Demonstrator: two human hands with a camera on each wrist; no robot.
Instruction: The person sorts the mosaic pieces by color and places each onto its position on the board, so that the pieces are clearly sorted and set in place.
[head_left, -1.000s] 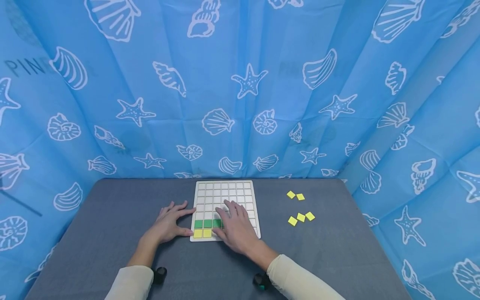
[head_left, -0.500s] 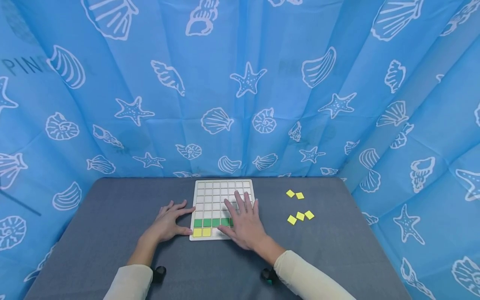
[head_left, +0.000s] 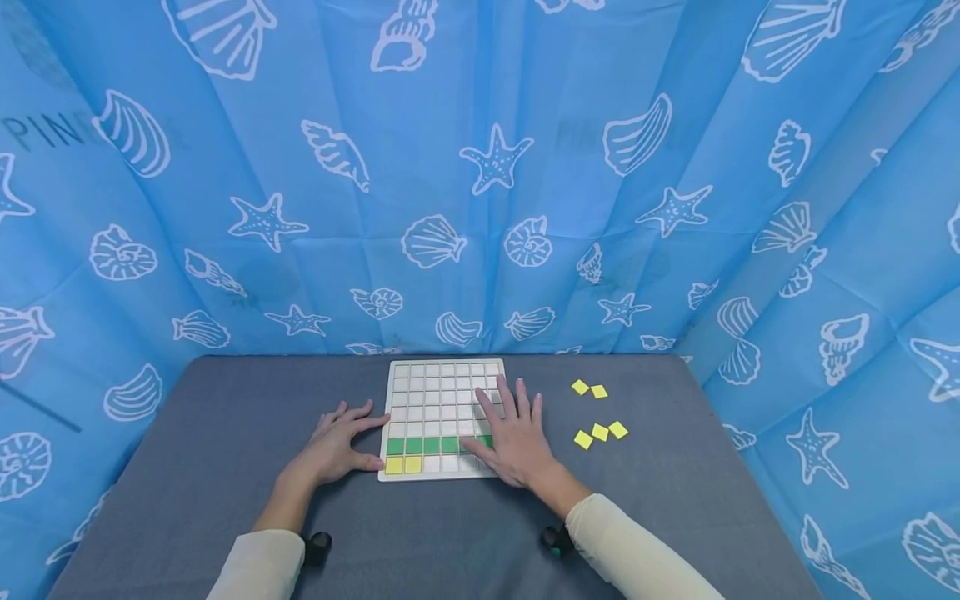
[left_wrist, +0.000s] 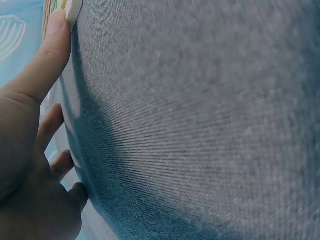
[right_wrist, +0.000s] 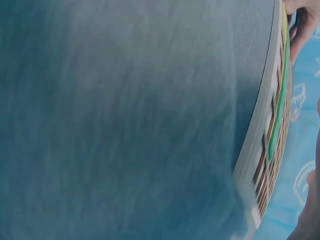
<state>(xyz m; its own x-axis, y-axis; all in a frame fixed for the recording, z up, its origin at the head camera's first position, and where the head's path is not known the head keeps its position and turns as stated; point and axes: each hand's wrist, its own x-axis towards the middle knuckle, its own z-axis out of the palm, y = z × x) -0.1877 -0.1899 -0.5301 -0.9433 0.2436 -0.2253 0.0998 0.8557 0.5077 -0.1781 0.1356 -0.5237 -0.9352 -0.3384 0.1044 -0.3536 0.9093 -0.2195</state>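
Observation:
A white grid board (head_left: 442,384) lies flat on the grey cloth. Two yellow tiles (head_left: 403,465) fill the left end of its nearest row, and a line of green tiles (head_left: 423,446) runs along the row behind. My left hand (head_left: 335,446) touches the board's left edge with thumb and forefinger, the other fingers spread on the cloth. In the left wrist view the thumb (left_wrist: 50,55) reaches the board's corner. My right hand (head_left: 517,442) is over the board's right side, fingers spread and holding nothing; it hides some cells and the end of the green row.
To the right of the board lie several loose yellow tiles (head_left: 600,432) in two small groups on the grey table cloth (head_left: 660,500). A blue curtain (head_left: 480,275) with white shells hangs behind the table and along its sides.
My right hand has slid rightward across the board, uncovering more green tiles and white cells in the nearest rows. My left hand has stayed at the left edge.

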